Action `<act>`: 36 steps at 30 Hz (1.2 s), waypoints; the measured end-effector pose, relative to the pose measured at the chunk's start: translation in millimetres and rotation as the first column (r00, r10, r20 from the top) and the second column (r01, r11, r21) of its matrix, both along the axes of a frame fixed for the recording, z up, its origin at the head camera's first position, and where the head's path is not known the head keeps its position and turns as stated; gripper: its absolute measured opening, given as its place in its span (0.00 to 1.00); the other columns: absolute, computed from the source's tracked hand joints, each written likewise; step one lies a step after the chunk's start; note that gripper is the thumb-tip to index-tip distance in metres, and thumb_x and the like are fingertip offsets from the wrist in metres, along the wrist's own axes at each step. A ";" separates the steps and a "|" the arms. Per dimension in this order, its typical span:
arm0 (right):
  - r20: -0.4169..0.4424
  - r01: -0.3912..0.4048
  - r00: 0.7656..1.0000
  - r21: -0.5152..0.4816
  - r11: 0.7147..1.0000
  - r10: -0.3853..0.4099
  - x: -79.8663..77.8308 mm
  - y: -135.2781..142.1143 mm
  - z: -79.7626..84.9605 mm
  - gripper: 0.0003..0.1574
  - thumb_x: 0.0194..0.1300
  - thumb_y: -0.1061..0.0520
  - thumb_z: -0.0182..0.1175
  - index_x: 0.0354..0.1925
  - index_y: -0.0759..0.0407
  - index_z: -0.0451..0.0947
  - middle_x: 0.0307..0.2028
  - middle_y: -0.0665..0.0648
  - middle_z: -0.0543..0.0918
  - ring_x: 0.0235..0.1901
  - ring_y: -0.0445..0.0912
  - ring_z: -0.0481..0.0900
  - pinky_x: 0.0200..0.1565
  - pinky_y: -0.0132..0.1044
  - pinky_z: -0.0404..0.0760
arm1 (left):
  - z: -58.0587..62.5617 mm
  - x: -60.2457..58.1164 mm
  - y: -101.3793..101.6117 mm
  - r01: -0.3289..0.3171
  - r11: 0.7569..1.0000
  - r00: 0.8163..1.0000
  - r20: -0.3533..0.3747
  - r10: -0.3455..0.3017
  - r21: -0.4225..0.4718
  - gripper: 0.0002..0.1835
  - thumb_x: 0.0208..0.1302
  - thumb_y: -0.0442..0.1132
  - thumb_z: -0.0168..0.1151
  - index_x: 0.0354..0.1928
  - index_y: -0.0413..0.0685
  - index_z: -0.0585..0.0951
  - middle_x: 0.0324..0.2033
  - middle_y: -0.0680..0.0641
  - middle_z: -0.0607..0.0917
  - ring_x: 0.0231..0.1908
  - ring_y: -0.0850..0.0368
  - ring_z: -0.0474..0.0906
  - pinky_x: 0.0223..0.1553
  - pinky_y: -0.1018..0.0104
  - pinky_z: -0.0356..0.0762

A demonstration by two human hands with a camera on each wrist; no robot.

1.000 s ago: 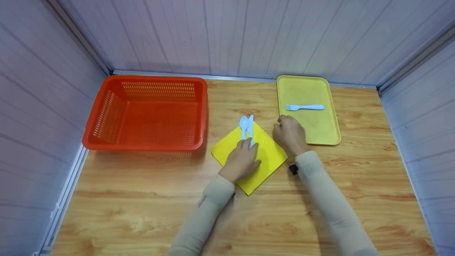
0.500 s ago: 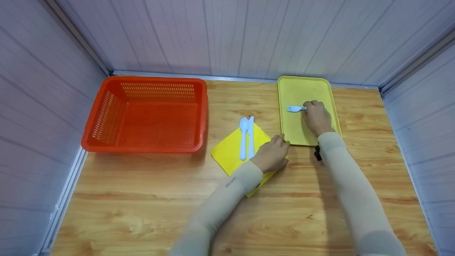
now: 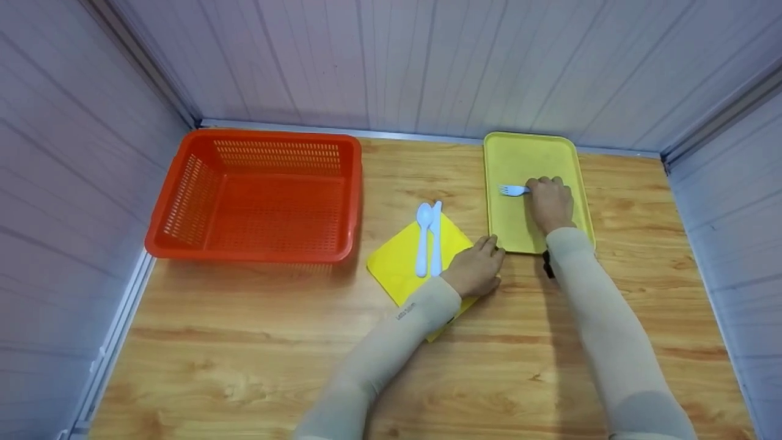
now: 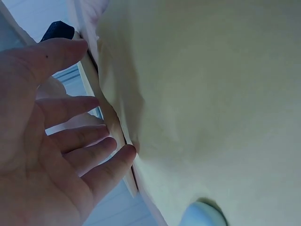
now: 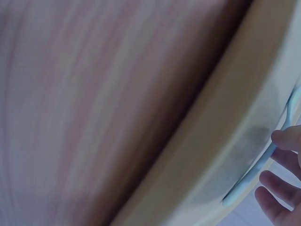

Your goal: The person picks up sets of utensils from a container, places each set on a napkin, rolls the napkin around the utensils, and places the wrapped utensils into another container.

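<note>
Now I see my right hand [image 3: 551, 205] has reached over the tray [image 3: 518, 233] and pinches the fork [image 3: 512, 190] beneath it, so that piece seems secured; my left hand [image 3: 475, 269], fingers loose, has left the spoon [image 3: 423, 238] for the napkin's [image 3: 394, 260] corner.

Smooth plastic fork [image 3: 514, 190], matt plastic tray [image 3: 530, 157], glossy plastic basket [image 3: 244, 254], wood-grain table [image 3: 244, 360]

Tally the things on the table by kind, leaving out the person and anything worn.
Cutlery: 3 (fork, spoon, knife)
Baskets: 1 (orange-red basket)
Trays: 1 (yellow tray)
Napkins: 1 (yellow napkin)
Total: 6
</note>
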State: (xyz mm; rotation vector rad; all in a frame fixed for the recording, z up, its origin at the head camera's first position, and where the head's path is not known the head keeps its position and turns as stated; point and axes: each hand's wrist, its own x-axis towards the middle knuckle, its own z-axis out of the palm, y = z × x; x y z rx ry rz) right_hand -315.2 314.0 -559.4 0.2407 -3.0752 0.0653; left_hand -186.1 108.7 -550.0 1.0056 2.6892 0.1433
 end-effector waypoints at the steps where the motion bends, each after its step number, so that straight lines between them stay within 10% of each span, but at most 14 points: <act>1: -0.004 -0.009 1.000 0.022 1.000 0.009 0.9 0.5 0.1 0.14 0.71 0.69 0.55 0.52 0.64 0.81 0.48 0.69 0.82 0.47 0.65 0.76 0.45 0.62 0.76 | 0.2 0.6 -0.6 0.003 1.000 1.000 -0.001 -0.003 0.000 0.32 0.74 0.53 0.53 0.74 0.46 0.65 0.75 0.42 0.58 0.74 0.48 0.53 0.68 0.64 0.60; 11: -0.167 -0.101 0.981 0.008 0.995 0.101 16.4 -14.1 12.0 0.10 0.72 0.69 0.54 0.49 0.69 0.79 0.43 0.72 0.81 0.41 0.66 0.80 0.41 0.61 0.78 | 10.2 9.6 -28.2 -0.026 0.999 0.999 -0.031 0.027 0.037 0.31 0.75 0.52 0.53 0.73 0.43 0.67 0.74 0.39 0.60 0.74 0.45 0.54 0.71 0.63 0.53; 19: -0.268 -0.143 0.956 -0.063 0.988 0.121 44.3 -53.6 31.2 0.09 0.71 0.66 0.58 0.44 0.73 0.79 0.37 0.72 0.80 0.31 0.66 0.80 0.30 0.59 0.79 | 20.4 28.4 -81.2 -0.182 0.982 0.983 -0.023 0.184 0.051 0.31 0.74 0.53 0.55 0.71 0.43 0.69 0.72 0.38 0.64 0.71 0.42 0.59 0.69 0.53 0.61; 36: 0.147 0.089 0.989 -0.437 0.895 -0.026 87.2 -141.4 18.5 0.11 0.71 0.58 0.57 0.37 0.66 0.79 0.30 0.61 0.79 0.26 0.49 0.77 0.26 0.40 0.78 | -1.6 45.5 -142.5 -0.401 0.915 0.915 0.071 0.397 0.039 0.33 0.68 0.48 0.62 0.70 0.39 0.69 0.70 0.31 0.62 0.66 0.33 0.62 0.60 0.42 0.71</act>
